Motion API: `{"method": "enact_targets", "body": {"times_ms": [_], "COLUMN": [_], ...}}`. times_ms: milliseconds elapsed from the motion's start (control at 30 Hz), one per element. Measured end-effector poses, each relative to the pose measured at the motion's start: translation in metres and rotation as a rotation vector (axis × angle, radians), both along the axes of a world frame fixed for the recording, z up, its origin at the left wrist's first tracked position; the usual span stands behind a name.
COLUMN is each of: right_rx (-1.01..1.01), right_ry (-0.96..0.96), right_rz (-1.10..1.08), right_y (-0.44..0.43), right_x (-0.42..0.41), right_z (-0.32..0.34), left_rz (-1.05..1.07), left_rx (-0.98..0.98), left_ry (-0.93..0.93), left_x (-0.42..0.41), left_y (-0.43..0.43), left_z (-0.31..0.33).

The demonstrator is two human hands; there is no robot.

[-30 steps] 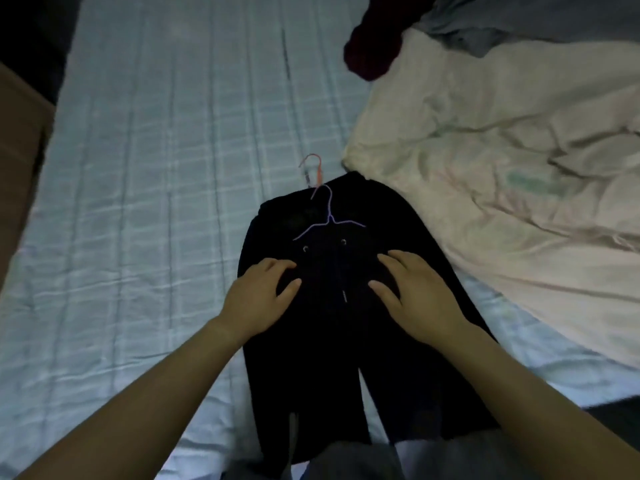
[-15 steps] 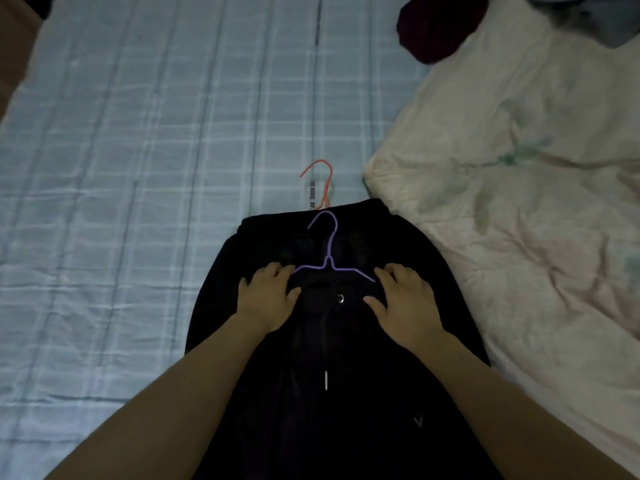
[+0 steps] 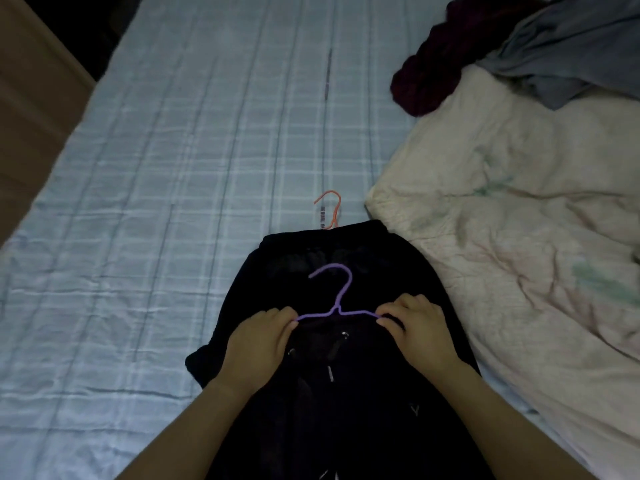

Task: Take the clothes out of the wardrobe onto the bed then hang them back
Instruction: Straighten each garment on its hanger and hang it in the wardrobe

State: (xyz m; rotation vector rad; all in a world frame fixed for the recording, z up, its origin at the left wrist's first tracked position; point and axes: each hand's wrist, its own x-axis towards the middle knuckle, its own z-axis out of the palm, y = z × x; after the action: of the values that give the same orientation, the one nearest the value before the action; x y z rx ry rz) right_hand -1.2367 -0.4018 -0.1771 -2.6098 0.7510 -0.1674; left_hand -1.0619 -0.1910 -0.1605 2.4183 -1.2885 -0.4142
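1. My left hand [image 3: 258, 344] pinches the left shoulder end of the purple hanger [image 3: 336, 311], fingers [image 3: 282, 315] curled round the wire; half a second ago that hand lay flat with its fingers spread.
2. My right hand [image 3: 417, 332] does the same at the right shoulder end, its fingers bent where before they were straight.
3. The purple hanger lies on the black drawstring garment [image 3: 398, 271], hook pointing away from me, as it did earlier.
4. The black drawstring garment is spread on the blue checked bed sheet [image 3: 207, 168], and its right edge touches the cream quilt [image 3: 519, 237].
5. The hook of the orange hanger [image 3: 334, 209] pokes out past the garment's far edge, where it was before.
6. A maroon garment [image 3: 429, 74] and a grey garment [image 3: 568, 53] sit at the quilt's far end.
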Motion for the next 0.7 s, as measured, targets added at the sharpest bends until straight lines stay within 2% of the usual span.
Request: {"method": "enact_targets", "body": {"times_ms": [200,400,600,700], "right_rx": [-0.069,-0.053,-0.087,-0.040], "right_ry": [-0.219,-0.289,-0.417,-0.498], "right_rz": [0.082,0.208,0.449,0.566], "right_y": [0.076,0.198,0.345,0.420], "right_x": [-0.019,-0.029,-0.004,0.012], "right_z": [0.084,0.161,0.221,0.238], "left_rz": [0.141,0.209,0.460,0.613], "left_rx": [-0.178,-0.290,-0.440,-0.494], "left_ry": [0.019,-0.094,-0.096,-0.108], "left_x": [-0.034,-0.053,-0.084,-0.103], "left_y": [0.087,0.226,0.396,0.478], "left_z": [0.075,0.153,0.210,0.229]}}
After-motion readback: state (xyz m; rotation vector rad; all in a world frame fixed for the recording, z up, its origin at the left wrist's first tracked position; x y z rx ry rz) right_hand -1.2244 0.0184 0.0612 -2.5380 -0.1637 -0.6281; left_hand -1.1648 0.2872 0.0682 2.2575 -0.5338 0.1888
